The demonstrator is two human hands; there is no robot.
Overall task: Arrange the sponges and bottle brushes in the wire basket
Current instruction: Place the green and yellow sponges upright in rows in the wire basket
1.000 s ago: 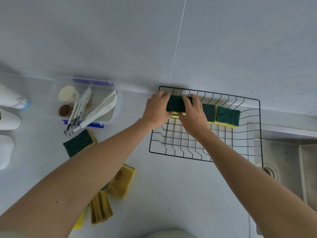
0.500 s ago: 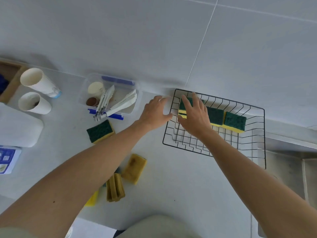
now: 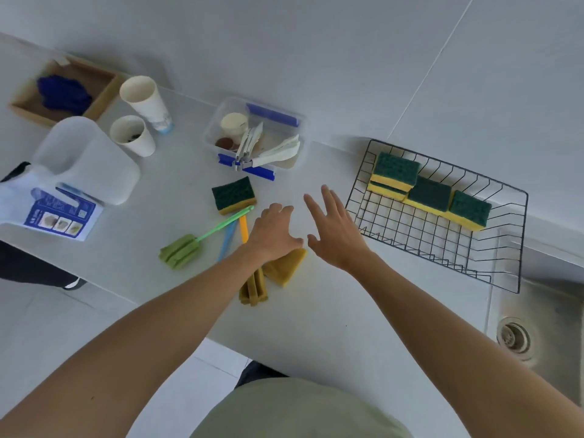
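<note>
The black wire basket (image 3: 493, 279) sits on the counter at the right, by the sink. Along its far side lie green-and-yellow sponges: a stack of two (image 3: 393, 175), then one (image 3: 429, 196) and another (image 3: 471, 210). A further green sponge (image 3: 233, 195) lies on the counter left of the basket. A green bottle brush (image 3: 186, 248) lies there too, beside blue (image 3: 228, 238) and orange (image 3: 243, 230) handles. Yellow sponges (image 3: 284, 265) lie under my left wrist. My left hand (image 3: 275, 232) and right hand (image 3: 335, 232) hover empty, fingers apart, over the counter left of the basket.
A clear container with utensils (image 3: 256, 137) stands behind the loose sponge. Two paper cups (image 3: 139, 118), a white jug (image 3: 82, 159), a printed packet (image 3: 58, 214) and a wooden tray with a blue item (image 3: 63, 90) are at the left. The sink drain (image 3: 513, 338) is at the right.
Both hands have let go of the sponge in the basket and pulled back left over the counter. The view has swung left and down, bringing the bottle brushes into sight.
</note>
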